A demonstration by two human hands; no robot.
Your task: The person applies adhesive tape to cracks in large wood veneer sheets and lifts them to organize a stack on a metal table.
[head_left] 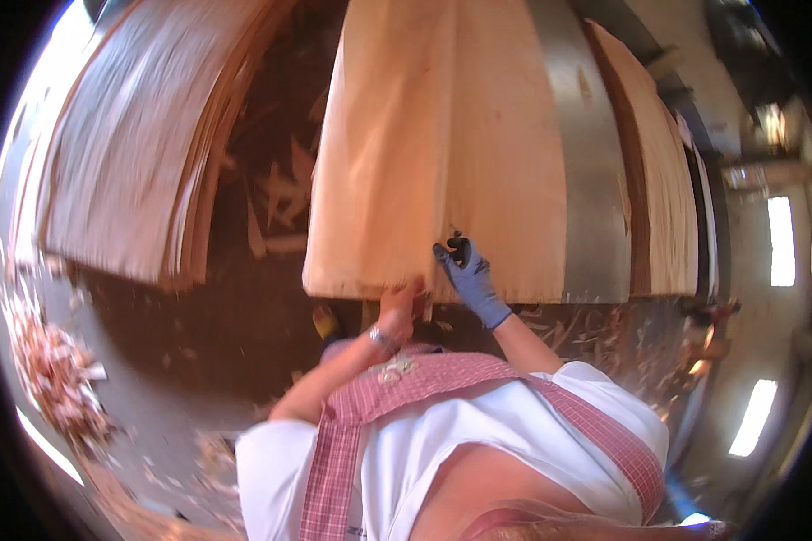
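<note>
A wide pale veneer sheet [379, 180] lies in front of me, its right edge running beside a second pale sheet [505, 180]. At the near edge, my bare left hand [401, 307], with a metal watch on the wrist, is closed on the first sheet; its fingertips are blurred. My right hand [467, 275], in a blue-grey glove with black fingertips, rests over the sheets close to the seam. Its fingers are bent and apart, with nothing clearly between them.
A grey band [591, 153] runs along the right side of the sheets, with another veneer stack [663, 198] beyond. On the left stands a separate veneer stack [126, 153]. Wood scraps [284, 194] lie between the stacks, and a shavings pile [54, 370] lies at the far left.
</note>
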